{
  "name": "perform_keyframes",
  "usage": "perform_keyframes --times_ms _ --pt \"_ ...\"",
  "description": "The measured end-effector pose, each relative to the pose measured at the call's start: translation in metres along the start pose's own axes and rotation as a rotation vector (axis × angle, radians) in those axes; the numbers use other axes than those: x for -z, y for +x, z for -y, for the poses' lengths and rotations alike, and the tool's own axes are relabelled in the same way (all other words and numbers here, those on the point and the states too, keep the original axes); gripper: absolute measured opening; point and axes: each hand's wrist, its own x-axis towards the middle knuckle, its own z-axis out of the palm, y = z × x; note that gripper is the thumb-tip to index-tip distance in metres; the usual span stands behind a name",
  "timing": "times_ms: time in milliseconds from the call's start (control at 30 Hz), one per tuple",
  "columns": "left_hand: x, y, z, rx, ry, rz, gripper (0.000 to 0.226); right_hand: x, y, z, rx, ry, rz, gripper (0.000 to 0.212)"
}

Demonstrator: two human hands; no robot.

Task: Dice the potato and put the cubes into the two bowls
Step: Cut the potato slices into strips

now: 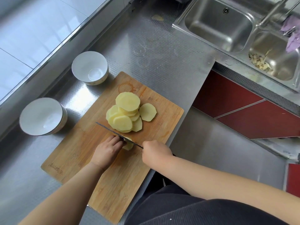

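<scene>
A pile of several round peeled potato slices (125,114) lies on the wooden cutting board (81,153). My left hand (108,151) holds down the small remaining potato piece (129,145) with curled fingers. My right hand (155,151) grips the handle of a knife (113,133). The blade stands edge-down between the pile and my left fingers, cutting into the piece. Two white bowls stand left of the board with nothing in them, one at the back (90,68) and one nearer (43,116).
The board lies on a steel counter (154,54) whose front edge runs just right of it. A double sink (219,23) sits at the back right, with potato peelings (259,61) in its right basin and a purple cloth (291,34) beside the tap. Red cabinet fronts (243,111) are below.
</scene>
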Motion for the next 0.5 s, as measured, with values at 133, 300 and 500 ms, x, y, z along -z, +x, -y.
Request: perform_keyframes --times_ms 133,300,500 --pt "0.004 0.003 -0.002 0.018 -0.004 0.027 0.034 -0.009 0.006 -0.005 -0.026 0.028 0.015 0.017" --pt "0.008 0.004 -0.007 0.040 -0.013 0.008 0.031 -0.003 0.010 -0.015 -0.026 0.122 0.020 0.023" --pt "0.009 0.005 -0.005 0.104 -0.062 -0.007 0.028 -0.003 0.006 -0.013 0.002 0.118 0.002 0.028"
